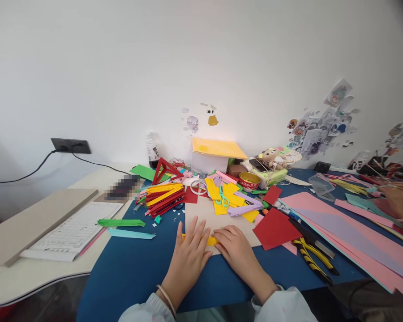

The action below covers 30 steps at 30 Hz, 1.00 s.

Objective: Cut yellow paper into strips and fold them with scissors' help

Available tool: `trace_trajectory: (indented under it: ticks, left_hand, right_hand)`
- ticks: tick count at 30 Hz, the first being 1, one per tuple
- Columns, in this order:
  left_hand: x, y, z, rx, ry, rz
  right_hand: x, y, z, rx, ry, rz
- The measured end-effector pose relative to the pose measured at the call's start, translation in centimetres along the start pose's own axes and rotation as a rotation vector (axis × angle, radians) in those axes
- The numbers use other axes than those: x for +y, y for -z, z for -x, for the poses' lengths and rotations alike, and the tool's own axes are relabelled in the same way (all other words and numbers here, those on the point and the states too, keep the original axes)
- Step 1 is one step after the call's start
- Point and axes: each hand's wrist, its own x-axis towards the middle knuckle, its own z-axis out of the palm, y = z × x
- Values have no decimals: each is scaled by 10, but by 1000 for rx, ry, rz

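Observation:
A narrow yellow paper strip (211, 241) lies across the beige sheet (195, 213) near the table's front. My left hand (192, 251) rests on its left part, fingers spread and pointing away from me. At the strip's right end is my right hand (234, 247), palm down, its fingers close together with the tips touching the paper. Beyond my hands, teal scissors (223, 197) sit among yellow paper pieces (235, 199). A bundle of red and yellow strips (164, 199) is to the left, and a red paper square (276, 229) to the right.
Pliers (314, 256) and long pink sheets (342, 223) lie at the right, where another person's hand (398, 201) shows. A bottle (152, 151), a red tin (250, 180) and a plush toy (272, 157) stand by the wall. Green strips and a notebook (74, 228) are at the left.

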Motion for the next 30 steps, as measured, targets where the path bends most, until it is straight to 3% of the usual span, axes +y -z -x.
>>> trace_trajectory:
  ticks: [5, 11, 15, 20, 24, 30]
  left_hand:
    - [0, 0, 2, -81, 21, 100]
    - [3, 3, 4, -16, -23, 83]
    - [5, 0, 9, 0, -40, 71]
    - [4, -7, 9, -5, -32, 54]
    - [4, -9, 7, -82, -33, 48]
    - [4, -13, 9, -54, -65, 17]
  right_hand:
    - [-2, -5, 5, 62, -34, -6]
    - [-7, -5, 7, 195, -40, 102]
    - [-4, -5, 7, 126, -26, 57]
    - [-4, -5, 8, 64, -114, 26]
    - [-7, -8, 10, 64, -97, 70]
    - [-21, 1, 0, 55, -157, 77]
